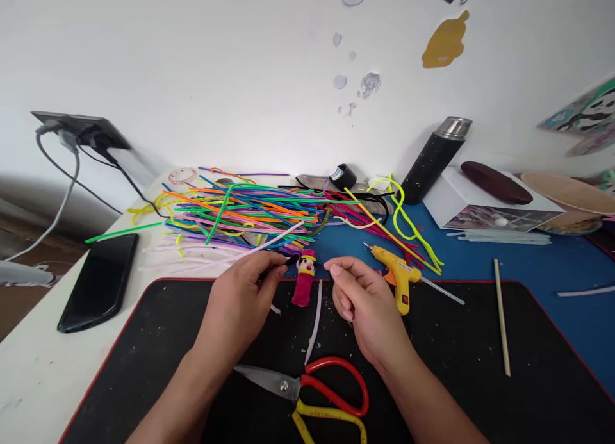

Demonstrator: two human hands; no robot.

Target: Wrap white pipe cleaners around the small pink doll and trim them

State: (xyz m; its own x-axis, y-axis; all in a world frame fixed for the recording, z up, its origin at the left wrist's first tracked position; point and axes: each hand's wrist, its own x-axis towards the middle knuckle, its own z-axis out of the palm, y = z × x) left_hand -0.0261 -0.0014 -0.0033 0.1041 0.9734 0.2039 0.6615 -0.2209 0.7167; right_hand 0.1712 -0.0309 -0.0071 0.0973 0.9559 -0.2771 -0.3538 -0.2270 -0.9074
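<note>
Left hand (243, 291) pinches black piece (292, 260) beside doll (302, 289); right hand (372, 306) curled (cannot tell if grasping). Light pinch best spares face.

Black thermos (436, 160) beside white box (485, 197)

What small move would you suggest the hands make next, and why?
I would probably steady the little red figure with the right hand, keeping the left hand where it is. The left fingers pinch a black piece beside the figure's head, while the right fingertips are close by on its other side. Whether they grip anything is too small to tell.
</note>
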